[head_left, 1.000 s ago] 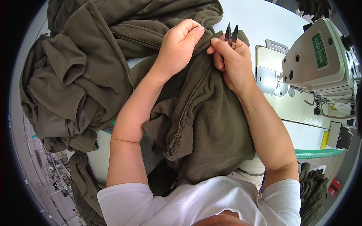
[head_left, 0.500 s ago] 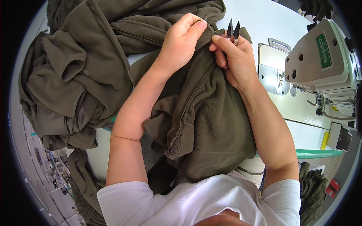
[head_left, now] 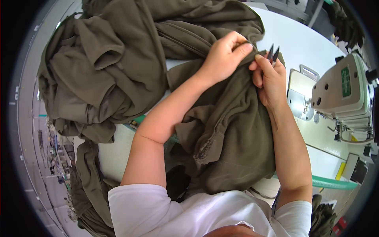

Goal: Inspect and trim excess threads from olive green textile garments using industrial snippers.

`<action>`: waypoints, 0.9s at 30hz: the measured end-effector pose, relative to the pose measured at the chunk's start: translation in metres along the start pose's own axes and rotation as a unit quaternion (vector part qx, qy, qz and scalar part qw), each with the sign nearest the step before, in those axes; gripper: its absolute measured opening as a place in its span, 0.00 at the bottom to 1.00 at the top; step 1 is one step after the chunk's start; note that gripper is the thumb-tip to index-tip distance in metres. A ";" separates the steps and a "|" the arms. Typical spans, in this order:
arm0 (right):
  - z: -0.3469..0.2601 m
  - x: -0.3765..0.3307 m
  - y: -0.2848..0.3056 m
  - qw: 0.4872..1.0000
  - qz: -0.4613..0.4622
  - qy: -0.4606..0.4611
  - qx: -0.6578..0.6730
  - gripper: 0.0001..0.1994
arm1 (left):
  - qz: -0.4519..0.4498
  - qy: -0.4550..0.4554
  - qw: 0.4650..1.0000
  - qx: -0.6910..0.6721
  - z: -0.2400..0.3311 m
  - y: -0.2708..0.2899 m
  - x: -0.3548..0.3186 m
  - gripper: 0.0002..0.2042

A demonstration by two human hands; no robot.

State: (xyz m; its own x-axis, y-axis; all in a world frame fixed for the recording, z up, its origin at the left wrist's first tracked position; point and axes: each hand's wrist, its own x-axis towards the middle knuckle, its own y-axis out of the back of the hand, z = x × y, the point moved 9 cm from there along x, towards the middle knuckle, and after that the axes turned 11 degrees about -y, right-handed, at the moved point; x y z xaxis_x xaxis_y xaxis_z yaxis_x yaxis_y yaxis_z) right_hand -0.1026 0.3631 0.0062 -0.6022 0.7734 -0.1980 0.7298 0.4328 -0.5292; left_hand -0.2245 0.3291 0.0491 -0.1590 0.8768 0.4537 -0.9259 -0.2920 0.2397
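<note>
Both hands, left hand (head_left: 225, 55) and right hand (head_left: 270, 81), slide slightly farther along the olive garment (head_left: 233, 130), snips (head_left: 273, 52) following.

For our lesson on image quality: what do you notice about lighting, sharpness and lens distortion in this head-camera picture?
Head view: bright, even lighting with soft shadows only; the white table looks nearly washed out; fisheye bends the table's edge and leaves a black rim; the left hand, right hand, thread snips and olive fleece garment are sharp; the sewing machine near the rim looks stretched.
</note>
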 end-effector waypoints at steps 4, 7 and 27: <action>-0.001 0.000 0.002 1.000 0.003 -0.001 0.024 0.06 | -0.016 -0.013 1.000 0.008 0.014 0.003 -0.003 0.09; -0.001 0.001 0.007 0.999 -0.003 0.003 0.048 0.06 | 0.019 -0.180 0.969 0.169 0.059 0.014 -0.003 0.10; -0.024 -0.015 -0.007 0.991 0.018 0.125 -0.050 0.18 | 0.285 -0.044 0.955 0.063 0.044 0.252 0.001 0.12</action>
State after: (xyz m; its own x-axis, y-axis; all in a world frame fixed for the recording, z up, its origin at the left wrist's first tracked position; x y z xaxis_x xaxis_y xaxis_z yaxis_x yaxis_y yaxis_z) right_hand -0.0911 0.3596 0.0330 -0.4859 0.8740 0.0018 0.7847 0.4371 -0.4395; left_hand -0.4429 0.2394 0.1475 -0.5911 0.5278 0.6099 -0.6480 -0.7610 0.0306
